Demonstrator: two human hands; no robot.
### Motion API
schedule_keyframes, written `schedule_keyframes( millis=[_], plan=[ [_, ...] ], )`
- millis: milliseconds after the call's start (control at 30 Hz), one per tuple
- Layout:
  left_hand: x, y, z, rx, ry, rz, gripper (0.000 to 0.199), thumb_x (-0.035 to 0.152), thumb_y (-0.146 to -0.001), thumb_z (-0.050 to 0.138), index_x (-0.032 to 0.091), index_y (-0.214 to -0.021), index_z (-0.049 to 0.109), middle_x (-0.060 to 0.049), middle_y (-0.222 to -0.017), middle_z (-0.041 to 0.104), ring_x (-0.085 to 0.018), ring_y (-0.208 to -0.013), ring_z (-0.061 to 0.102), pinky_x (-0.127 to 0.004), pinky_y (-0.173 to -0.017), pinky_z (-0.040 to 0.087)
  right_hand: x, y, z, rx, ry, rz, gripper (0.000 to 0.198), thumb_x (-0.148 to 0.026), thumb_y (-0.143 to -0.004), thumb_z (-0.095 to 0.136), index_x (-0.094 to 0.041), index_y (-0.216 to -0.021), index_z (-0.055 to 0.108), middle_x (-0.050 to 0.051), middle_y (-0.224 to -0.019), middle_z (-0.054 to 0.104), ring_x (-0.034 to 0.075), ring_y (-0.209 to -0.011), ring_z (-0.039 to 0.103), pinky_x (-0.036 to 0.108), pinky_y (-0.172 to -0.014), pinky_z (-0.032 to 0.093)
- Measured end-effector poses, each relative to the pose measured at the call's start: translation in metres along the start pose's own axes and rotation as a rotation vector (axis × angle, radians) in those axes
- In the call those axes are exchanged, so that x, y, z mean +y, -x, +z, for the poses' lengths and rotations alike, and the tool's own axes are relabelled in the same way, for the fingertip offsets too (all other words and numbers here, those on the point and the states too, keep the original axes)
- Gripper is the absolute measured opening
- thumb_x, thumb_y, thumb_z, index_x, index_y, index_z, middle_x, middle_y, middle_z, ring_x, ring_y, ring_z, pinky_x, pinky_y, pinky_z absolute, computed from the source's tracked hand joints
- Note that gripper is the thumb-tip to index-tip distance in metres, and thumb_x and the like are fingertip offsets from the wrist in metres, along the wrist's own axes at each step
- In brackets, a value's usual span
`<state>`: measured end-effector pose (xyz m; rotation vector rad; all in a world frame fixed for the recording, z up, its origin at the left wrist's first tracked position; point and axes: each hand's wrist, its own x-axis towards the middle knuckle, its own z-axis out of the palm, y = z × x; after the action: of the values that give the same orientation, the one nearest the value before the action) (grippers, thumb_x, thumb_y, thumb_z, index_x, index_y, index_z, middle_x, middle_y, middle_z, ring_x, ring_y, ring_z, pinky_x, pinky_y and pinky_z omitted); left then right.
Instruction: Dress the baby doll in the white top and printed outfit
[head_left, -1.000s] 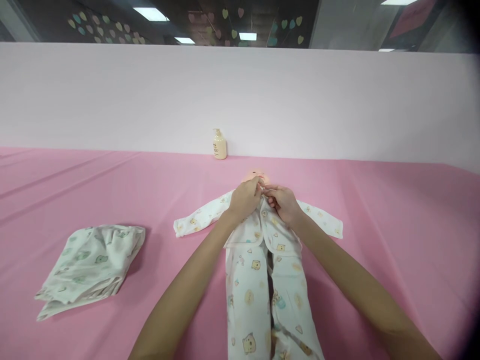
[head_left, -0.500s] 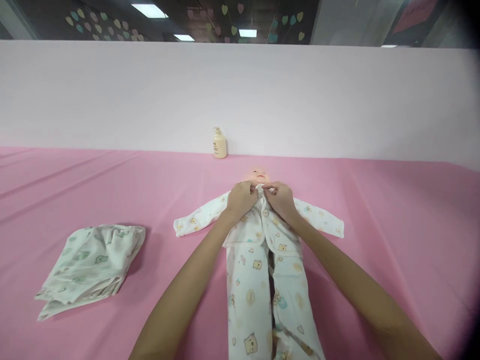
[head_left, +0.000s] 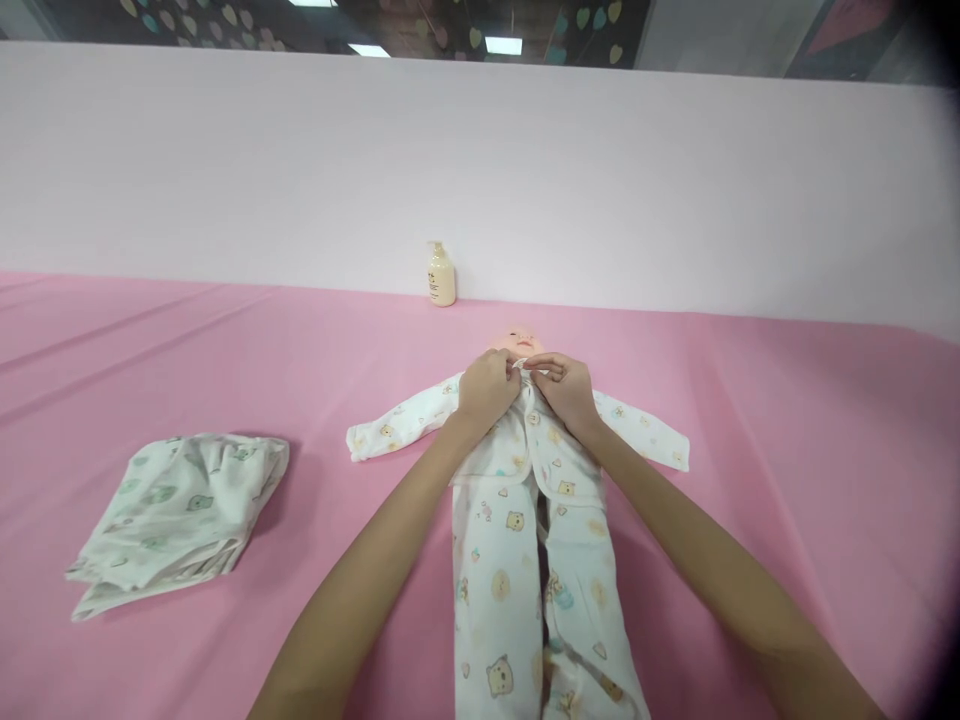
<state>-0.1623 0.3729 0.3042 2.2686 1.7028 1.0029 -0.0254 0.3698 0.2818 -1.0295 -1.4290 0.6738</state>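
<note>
A baby doll (head_left: 517, 341) lies on its back, dressed in a white jacket (head_left: 491, 455) and matching trousers (head_left: 499, 580) with a bear print. At the jacket's collar, just below the doll's chin, my left hand (head_left: 487, 388) pinches the fabric edge. My right hand (head_left: 566, 392) is closed on the other side of the same collar, fingertips almost meeting the left ones. A round snap button (head_left: 534, 418) shows on the jacket front below my hands. The sleeves spread out to both sides. My fingers hide the collar fastening itself.
A folded white cloth with green prints (head_left: 180, 510) lies to the left on the pink sheet (head_left: 337, 340). Against the white wall (head_left: 480, 170) behind the doll stands a cream pump bottle (head_left: 442, 277).
The view has tilted slightly downward, so everything sits a little higher. Both hands stay at the collar, with the fingers shifted slightly.
</note>
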Motion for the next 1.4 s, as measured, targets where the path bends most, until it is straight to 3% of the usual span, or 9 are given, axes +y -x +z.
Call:
schedule_keyframes(
  millis=[400, 667, 967, 1400],
  plan=[
    [-0.0004, -0.0020, 0.0002, 0.029, 0.087, -0.060, 0.018, 0.025, -0.081, 0.054, 0.021, -0.091, 0.068, -0.001, -0.089, 0.072, -0.019, -0.082, 0.065, -0.027, -0.071, 0.047, -0.0056, 0.0025, 0.0017, 0.001, 0.182, -0.174, 0.018, -0.010, -0.075, 0.052, -0.017, -0.083, 0.066, 0.004, -0.091, 0.072, 0.017, -0.086, 0.068, 0.027, -0.081, 0.052],
    [-0.0048, -0.0046, -0.0008, -0.039, 0.198, -0.060, 0.018, 0.023, -0.080, 0.055, 0.018, -0.093, 0.066, -0.003, -0.091, 0.071, -0.017, -0.083, 0.064, -0.026, -0.075, 0.048, -0.0056, 0.0035, 0.0016, -0.028, 0.193, -0.149, 0.020, -0.010, -0.076, 0.050, -0.018, -0.085, 0.066, 0.003, -0.091, 0.072, 0.016, -0.085, 0.068, 0.025, -0.078, 0.052],
    [-0.0034, -0.0019, -0.0035, -0.067, 0.139, -0.008, 0.016, 0.021, -0.081, 0.053, 0.020, -0.095, 0.061, -0.001, -0.088, 0.068, -0.016, -0.080, 0.061, -0.026, -0.070, 0.046, -0.0055, 0.0038, 0.0009, -0.018, 0.143, -0.105, 0.021, -0.011, -0.074, 0.050, -0.016, -0.082, 0.068, 0.004, -0.089, 0.072, 0.016, -0.081, 0.067, 0.027, -0.077, 0.051],
    [-0.0044, -0.0011, 0.0017, -0.009, 0.094, 0.031, 0.018, 0.021, -0.082, 0.048, 0.023, -0.095, 0.061, -0.001, -0.085, 0.067, -0.016, -0.074, 0.060, -0.025, -0.064, 0.042, -0.0032, 0.0032, 0.0016, -0.003, 0.106, -0.070, 0.017, -0.012, -0.074, 0.052, -0.017, -0.077, 0.069, 0.004, -0.089, 0.072, 0.016, -0.086, 0.068, 0.028, -0.083, 0.052]
  ],
)
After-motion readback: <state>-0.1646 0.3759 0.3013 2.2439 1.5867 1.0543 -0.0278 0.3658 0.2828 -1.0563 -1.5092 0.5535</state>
